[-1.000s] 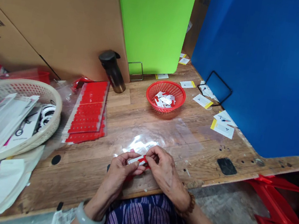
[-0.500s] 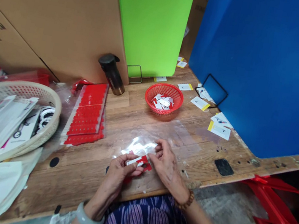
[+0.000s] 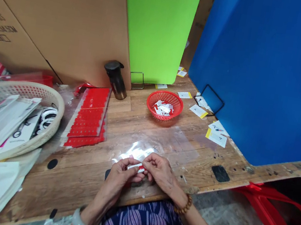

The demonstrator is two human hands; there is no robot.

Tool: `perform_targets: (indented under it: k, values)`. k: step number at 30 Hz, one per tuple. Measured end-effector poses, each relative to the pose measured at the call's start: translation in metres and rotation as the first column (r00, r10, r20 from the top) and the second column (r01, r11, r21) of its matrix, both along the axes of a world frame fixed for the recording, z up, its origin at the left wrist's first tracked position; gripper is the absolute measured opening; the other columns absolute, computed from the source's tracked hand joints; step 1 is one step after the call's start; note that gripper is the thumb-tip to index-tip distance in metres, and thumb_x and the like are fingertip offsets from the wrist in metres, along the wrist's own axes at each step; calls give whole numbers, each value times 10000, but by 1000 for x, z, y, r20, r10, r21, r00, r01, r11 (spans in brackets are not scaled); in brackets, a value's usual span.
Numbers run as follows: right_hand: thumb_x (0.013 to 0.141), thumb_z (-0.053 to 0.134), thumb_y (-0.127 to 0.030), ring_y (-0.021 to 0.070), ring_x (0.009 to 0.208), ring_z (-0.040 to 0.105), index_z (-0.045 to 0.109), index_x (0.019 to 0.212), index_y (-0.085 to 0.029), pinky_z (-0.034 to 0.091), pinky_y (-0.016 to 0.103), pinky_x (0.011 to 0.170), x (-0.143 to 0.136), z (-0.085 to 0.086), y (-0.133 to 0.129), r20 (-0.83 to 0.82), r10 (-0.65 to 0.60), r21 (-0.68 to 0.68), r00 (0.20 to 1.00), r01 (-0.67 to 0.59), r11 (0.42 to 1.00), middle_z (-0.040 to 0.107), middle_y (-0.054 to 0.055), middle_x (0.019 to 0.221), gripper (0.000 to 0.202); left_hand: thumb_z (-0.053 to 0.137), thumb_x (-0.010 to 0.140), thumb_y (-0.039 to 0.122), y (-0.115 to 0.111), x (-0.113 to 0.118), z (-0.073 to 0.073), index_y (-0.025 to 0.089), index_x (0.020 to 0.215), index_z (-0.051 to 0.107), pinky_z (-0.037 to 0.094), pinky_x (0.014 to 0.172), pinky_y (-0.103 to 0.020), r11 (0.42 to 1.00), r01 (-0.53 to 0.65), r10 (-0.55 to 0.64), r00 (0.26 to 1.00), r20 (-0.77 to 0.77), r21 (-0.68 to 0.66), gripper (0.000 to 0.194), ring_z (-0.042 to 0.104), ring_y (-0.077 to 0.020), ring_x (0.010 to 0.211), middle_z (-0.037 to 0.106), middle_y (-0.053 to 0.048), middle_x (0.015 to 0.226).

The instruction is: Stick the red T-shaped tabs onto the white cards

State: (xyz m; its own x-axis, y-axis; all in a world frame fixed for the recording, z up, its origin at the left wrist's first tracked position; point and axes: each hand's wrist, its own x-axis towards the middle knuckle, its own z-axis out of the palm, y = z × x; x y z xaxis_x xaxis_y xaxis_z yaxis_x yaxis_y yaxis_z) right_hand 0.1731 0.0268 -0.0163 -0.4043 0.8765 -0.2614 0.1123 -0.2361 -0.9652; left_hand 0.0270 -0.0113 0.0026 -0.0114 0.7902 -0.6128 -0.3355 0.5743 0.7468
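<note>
Near the table's front edge my left hand is closed on a small red and white piece, which shows between its thumb and fingers. My right hand meets it from the right, its thumb and fingertips pinched at the red end of the piece. Under and beyond both hands lies a clear plastic sheet. Farther back, a red basket holds several similar white and red pieces. Red strips in clear plastic lie to the left.
A cream basket with cards and rings stands at the left. A dark tumbler leans by the cardboard. Green and blue boards rise behind, with yellow-edged cards near the blue one. A red stool is at the right.
My right hand has moved in against the piece, its fingers now pinched together. The red part that hung below my left fingers is mostly hidden now. The view has shifted slightly.
</note>
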Motion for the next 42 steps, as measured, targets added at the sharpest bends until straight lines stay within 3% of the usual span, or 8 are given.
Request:
perform_targets:
  k: [8, 16, 19, 22, 25, 28, 34, 42]
  values:
    - [839, 513, -450, 68, 380, 477, 521, 723, -170, 344, 183, 404, -5, -7, -1, -53, 28, -62, 998, -32, 998, 551, -44, 526, 303, 779, 617, 348, 2, -7, -14, 110, 814, 597, 445, 479, -158, 996, 57, -53, 997, -64, 74, 359, 590, -86, 474, 700, -61, 607]
    - [767, 592, -362, 58, 361, 483, 541, 757, -156, 349, 163, 382, 0, 1, 9, 12, 152, -74, 988, -150, 986, 590, -38, 549, 213, 789, 530, 507, -3, -12, -28, 132, 835, 630, 472, 503, -205, 995, -9, 11, 1000, -19, 101, 509, 626, -134, 519, 676, -52, 625]
    - [741, 589, -442, 74, 358, 489, 523, 733, -159, 347, 175, 364, 9, 17, 44, 87, 26, 13, 996, -27, 1000, 581, -32, 531, 290, 773, 526, 555, -4, -17, -31, 137, 926, 630, 496, 557, -219, 983, -95, 105, 993, -53, 158, 596, 645, -146, 583, 695, -68, 678]
    - [783, 518, -484, 100, 461, 551, 533, 826, -151, 449, 219, 473, 22, 42, 88, 181, -249, 312, 951, 184, 932, 619, 1, 621, 337, 752, 538, 584, -6, -26, -34, 142, 930, 638, 503, 581, -226, 962, -166, 193, 975, -113, 216, 602, 646, -147, 617, 700, -67, 730]
    - [839, 447, -426, 132, 540, 583, 545, 1028, -131, 476, 263, 567, 33, 57, 119, 242, -359, 411, 902, 240, 880, 614, 5, 629, 364, 738, 549, 594, -10, -34, -35, 145, 942, 635, 522, 624, -268, 950, -176, 224, 960, -170, 260, 605, 646, -164, 635, 695, -55, 748]
    - [802, 506, -312, 173, 691, 617, 568, 1099, -142, 474, 308, 685, 40, 53, 119, 313, -419, 491, 853, 232, 840, 652, 38, 742, 348, 725, 578, 574, -14, -42, -36, 149, 951, 639, 527, 723, -319, 952, -103, 192, 935, -299, 289, 572, 673, -218, 759, 710, -88, 868]
    - [824, 477, -285, 225, 844, 637, 653, 945, -157, 472, 365, 805, 50, 12, 60, 404, -358, 535, 842, 100, 839, 696, 84, 893, 249, 594, 763, 464, -21, -48, -43, 172, 1051, 649, 476, 884, -431, 928, 64, 213, 718, -662, 367, 414, 647, -288, 957, 688, -132, 1035]
    - [854, 491, -281, 247, 1263, 456, 563, 1240, -166, 342, 444, 1069, 75, -24, 3, 612, -252, 590, 749, -220, 777, 539, 137, 1324, 409, 505, 810, 277, -7, -47, -74, 141, 1068, 637, 401, 975, -527, 790, 371, 368, 350, -861, 488, 321, 526, -322, 1172, 587, -185, 1252]
